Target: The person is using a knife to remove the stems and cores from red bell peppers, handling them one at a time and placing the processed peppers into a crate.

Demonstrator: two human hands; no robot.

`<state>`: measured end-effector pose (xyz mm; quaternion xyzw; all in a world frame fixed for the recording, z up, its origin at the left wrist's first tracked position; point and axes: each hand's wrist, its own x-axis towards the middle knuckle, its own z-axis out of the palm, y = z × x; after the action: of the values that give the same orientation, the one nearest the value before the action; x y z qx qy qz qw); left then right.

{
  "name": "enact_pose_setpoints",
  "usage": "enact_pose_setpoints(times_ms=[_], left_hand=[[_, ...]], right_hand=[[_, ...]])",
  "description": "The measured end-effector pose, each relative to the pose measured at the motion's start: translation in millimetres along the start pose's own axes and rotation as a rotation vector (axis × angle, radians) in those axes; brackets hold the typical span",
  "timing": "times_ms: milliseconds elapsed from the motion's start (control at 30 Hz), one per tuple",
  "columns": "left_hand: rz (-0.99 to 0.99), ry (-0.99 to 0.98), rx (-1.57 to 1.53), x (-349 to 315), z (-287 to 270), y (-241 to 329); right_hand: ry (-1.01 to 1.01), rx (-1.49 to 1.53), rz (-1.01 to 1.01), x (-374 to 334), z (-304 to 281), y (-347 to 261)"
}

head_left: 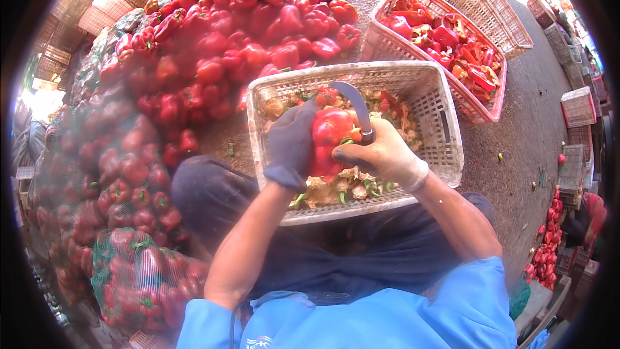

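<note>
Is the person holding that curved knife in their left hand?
No, the curved knife is in the right hand, while the left hand holds a red bell pepper.

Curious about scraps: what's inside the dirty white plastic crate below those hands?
Pale pepper cores with green stems, plus red bits. They hide its floor; the dark-gloved left hand and red pepper cover more.

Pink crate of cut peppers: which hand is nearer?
Right. The right hand, gripping the curved knife, is below and left of the pink crate in the picture; the left hand is farther left, against the red pepper.
</note>
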<state>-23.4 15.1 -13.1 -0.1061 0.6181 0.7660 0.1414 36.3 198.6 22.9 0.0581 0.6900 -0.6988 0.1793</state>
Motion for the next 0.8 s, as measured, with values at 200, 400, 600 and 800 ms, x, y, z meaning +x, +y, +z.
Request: enact_pose_setpoints(times_ms=[200,400,600,800], left_hand=[[0.344,-0.053,0.349,12.6,-16.9,-17.8],[0.346,-0.045,0.297,21.0,-25.9,-27.8],[0.308,-0.059,0.249,19.3,-23.1,-19.9],[0.456,-0.017,0.576,25.5,-38.7,-32.9]], right_hand=[[0.009,0.193,0.105,-2.3,2.1,0.3],[0.017,0.241,0.145,-3.5,-2.2,8.9],[0.024,0.411,0.147,-4.8,-5.4,10.6],[0.062,0.336,0.191,-11.1,-7.3,-3.7]])
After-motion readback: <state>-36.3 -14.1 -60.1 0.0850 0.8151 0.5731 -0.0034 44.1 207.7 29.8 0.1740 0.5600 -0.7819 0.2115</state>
